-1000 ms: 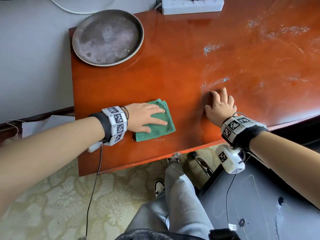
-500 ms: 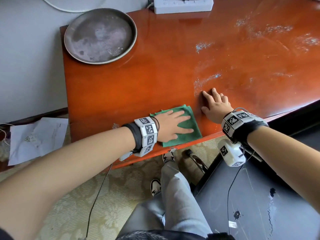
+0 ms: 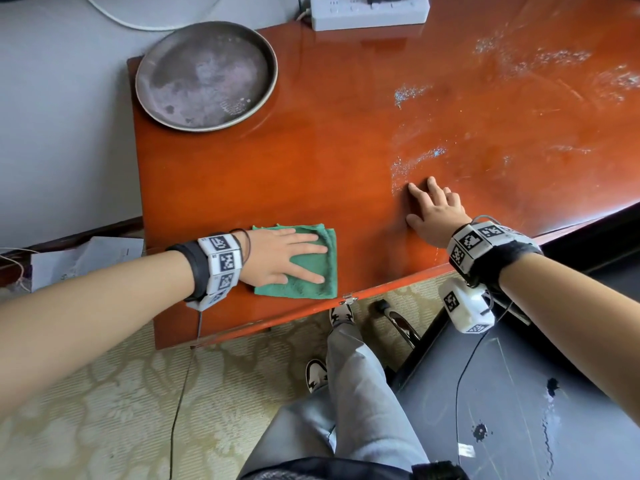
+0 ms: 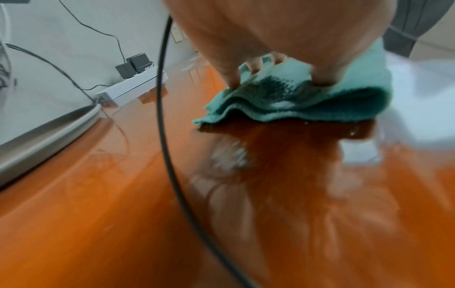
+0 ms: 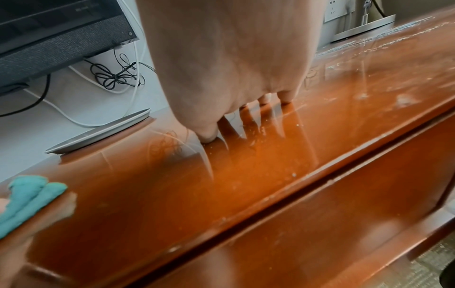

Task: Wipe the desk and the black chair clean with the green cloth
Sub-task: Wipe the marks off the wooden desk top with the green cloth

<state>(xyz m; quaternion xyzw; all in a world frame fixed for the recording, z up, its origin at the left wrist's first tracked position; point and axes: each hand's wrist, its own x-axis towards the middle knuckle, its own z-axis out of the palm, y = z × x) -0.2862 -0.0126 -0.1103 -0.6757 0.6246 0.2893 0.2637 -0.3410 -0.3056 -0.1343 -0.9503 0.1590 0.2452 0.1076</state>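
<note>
Near the front edge of the red-brown surface (image 3: 311, 161), at about seven o'clock in the head view, the folded green cloth (image 3: 311, 271) lies flat under the left hand (image 3: 277, 254), whose fingers (image 3: 308, 237) are straight, slightly spread and pressed down on it; the left wrist view shows the fingertips dug into the cloth's top layer, its folded edges lifting a little at the side. Toward four o'clock, well apart from the cloth, the right hand (image 3: 433, 216) rests palm down on the bare wood, fingers (image 5: 285, 98) extended and a little apart, holding nothing. Whitish dusty smears (image 3: 412, 164) mark the wood just beyond those fingertips and on toward two o'clock. At eleven o'clock a round grey metal tray (image 3: 207, 74) sits at the corner, with a white power strip (image 3: 367, 12) at twelve o'clock along the back edge. Down at five o'clock stands the black chair (image 3: 519, 393), its seat showing scratches and spots.
</note>
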